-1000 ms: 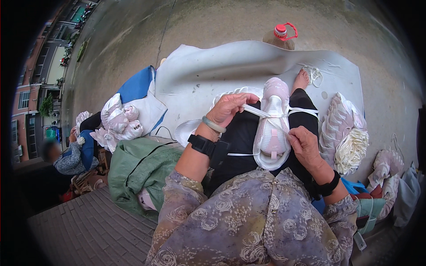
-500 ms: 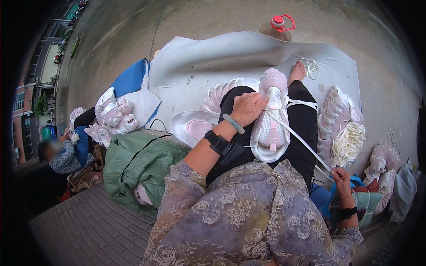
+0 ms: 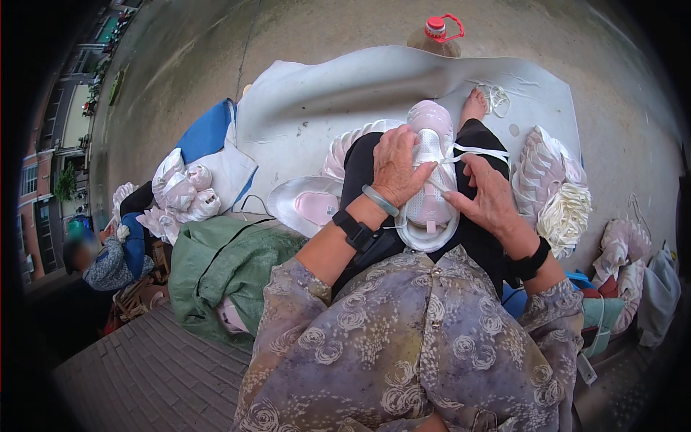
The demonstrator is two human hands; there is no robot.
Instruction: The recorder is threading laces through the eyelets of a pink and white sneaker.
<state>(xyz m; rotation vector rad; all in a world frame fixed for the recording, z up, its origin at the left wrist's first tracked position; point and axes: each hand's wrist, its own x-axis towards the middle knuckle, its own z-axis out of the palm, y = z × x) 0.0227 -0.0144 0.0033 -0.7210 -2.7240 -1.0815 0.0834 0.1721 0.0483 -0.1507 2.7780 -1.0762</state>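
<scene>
A pink and white sneaker (image 3: 430,209) lies on my lap, its toe pointing away from me and its heel toward my body. My left hand (image 3: 398,164) is closed over the sneaker's left side, with the thumb stretched across the lacing. On the other side, my right hand (image 3: 487,196) is bent close to the opening, and its thumb meets a strand of the white shoelace. Another length of the shoelace (image 3: 484,152) runs off to the right, above my right fingers. The undersides of both hands' fingers are partly hidden.
Pink and white shoe parts are stacked left (image 3: 188,189) and right (image 3: 540,169), beside a bundle of white laces (image 3: 565,222). A green sack (image 3: 230,263) lies at my left. Beyond the pale sheet (image 3: 317,93) stands a red-capped bottle (image 3: 435,39). Another person (image 3: 115,263) sits far left.
My right hand has come from the far lower right, where it held the lace stretched out, up to the sneaker. The left hand has shifted slightly, its thumb now reaching across the lacing.
</scene>
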